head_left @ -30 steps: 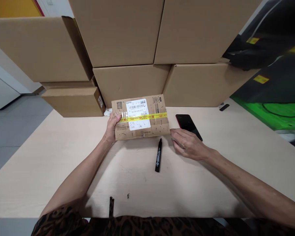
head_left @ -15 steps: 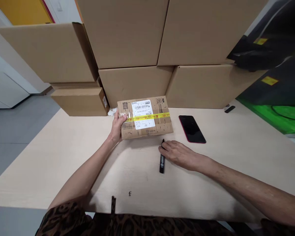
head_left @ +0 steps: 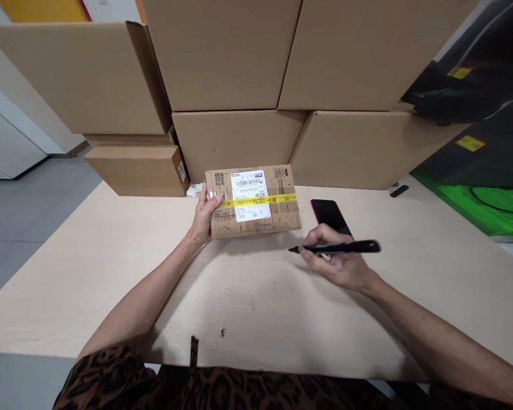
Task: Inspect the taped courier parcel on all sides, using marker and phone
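My left hand [head_left: 204, 219] grips the left end of a small cardboard box [head_left: 282, 217], its thumb on the front face. The box is tilted up toward me and carries a white shipping label [head_left: 248, 181], yellow tape and scattered dark marks. In my right hand [head_left: 340, 267] is a black marker [head_left: 354, 247], held like a pen with its dark tip pointing left. That tip is just below the box's lower right corner, apart from it. Behind the right hand lies a black phone [head_left: 330, 215] with a red edge, partly covered by the fingers.
Large cardboard boxes [head_left: 226, 57] are stacked along the back of the pale table [head_left: 89, 267]. A smaller box [head_left: 132, 169] and crumpled white paper [head_left: 195, 189] sit at the back left. A small black object [head_left: 399, 191] lies at the back right, near green material [head_left: 465, 205].
My right hand has picked the marker up off the table and turned it from upright in view to nearly level, moving right. My left hand still holds the box in nearly the same place.
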Tool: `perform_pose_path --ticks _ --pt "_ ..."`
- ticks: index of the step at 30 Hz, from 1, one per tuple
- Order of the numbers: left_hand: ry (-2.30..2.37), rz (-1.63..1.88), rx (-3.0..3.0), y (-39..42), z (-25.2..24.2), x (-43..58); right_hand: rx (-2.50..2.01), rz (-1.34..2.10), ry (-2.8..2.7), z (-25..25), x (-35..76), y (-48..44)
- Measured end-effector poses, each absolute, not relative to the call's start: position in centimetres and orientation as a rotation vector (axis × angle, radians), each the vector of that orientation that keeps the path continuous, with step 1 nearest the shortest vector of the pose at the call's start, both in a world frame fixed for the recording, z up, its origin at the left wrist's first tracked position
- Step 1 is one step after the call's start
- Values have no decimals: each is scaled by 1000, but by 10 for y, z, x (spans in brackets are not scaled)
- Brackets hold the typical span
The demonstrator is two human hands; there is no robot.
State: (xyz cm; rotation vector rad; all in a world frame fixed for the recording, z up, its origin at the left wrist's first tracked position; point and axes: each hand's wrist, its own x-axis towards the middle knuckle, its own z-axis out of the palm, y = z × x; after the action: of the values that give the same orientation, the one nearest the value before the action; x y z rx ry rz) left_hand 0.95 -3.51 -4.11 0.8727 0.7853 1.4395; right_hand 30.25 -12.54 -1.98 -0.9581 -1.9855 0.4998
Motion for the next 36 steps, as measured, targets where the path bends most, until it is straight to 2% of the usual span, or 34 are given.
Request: perform_pose_path --ticks 4,9,17,24,27,31,36 --pt "764 1436 877 -35 -41 10 -908 593 -1594 -6 290 -108" --pt "755 1430 875 -35 -44 10 -976 587 -1406 2 270 -78" --pt "765 1444 911 -35 -48 10 -1031 542 -1464 6 254 -52" --pt "742 1436 948 -33 -50 10 -1067 511 -1543 9 267 -66" --pt "761 1432 932 -34 -48 10 -1047 498 -1704 11 280 -81" --pt "776 1433 922 -37 -43 12 -972 591 -2214 3 295 -102" --pt "787 1435 903 -39 -40 13 -933 411 -2535 -27 303 -115"
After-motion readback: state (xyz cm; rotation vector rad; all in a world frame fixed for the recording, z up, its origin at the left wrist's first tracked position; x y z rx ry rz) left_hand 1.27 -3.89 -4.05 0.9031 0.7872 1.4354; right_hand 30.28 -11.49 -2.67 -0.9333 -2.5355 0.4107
